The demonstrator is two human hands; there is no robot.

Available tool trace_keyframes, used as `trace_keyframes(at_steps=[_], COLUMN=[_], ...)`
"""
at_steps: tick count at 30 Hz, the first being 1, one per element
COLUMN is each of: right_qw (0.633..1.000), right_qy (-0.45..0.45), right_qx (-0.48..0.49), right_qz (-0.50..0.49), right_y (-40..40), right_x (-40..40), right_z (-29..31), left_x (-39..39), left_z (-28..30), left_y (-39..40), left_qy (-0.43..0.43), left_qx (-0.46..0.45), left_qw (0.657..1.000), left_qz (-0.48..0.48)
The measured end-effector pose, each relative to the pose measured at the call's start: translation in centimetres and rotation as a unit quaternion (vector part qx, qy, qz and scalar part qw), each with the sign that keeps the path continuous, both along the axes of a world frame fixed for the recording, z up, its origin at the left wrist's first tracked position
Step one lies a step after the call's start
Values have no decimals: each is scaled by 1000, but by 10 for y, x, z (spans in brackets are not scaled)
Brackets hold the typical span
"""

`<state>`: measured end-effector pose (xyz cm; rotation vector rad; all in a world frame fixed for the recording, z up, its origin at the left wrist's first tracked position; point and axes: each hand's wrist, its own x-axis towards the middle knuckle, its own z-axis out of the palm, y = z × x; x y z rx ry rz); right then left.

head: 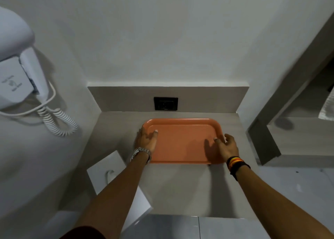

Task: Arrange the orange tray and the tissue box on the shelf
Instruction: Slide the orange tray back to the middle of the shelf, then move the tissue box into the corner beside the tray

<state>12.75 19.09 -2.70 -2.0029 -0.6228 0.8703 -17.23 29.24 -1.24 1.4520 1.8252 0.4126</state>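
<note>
The orange tray (182, 141) lies flat on the beige shelf (177, 184), close to the back wall. My left hand (146, 139) grips its left rim, thumb inside the tray. My right hand (226, 144) holds the right rim the same way. The white tissue box (103, 168) stands at the shelf's left front, partly hidden behind my left forearm, with a tissue poking from its slot.
A black wall socket (166, 103) sits in the backsplash just behind the tray. A white wall hair dryer (16, 61) with a coiled cord (57, 121) hangs on the left wall. A mirror frame (267, 123) borders the right side.
</note>
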Motion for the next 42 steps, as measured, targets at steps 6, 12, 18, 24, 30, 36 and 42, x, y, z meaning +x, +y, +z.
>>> trace_keyframes(at_steps=[6,12,18,24,30,36,42], right_qw=[921,832,824,828,842,857,853], right_qy=[-321,-425,-420,-412,-386,-373,-359], right_qx=[22,38,-18,-35,-43,-42,32], right_qz=[220,354,381,379,373,354,376], right_y=[-61,-119,-131,-107,-80,-75,-61], right_x=[-28,-63,-64,-58,-58,-63,-92], right_z=[-10,-47,-60,-50,-43,-43,-17], left_x=[10,28,27,23,19,16,-3], left_z=[-13,-36,-38,-33,-31,-31,-12], left_y=[-76,-158,-174,-143,-108,-100,-105], left_qy=[187,272,278,264,278,281,263], left_qx=[90,113,92,64,67,66,90], left_qw=[969,941,942,943,935,930,948], left_qz=[-132,-169,-163,-193,-209,-228,-154])
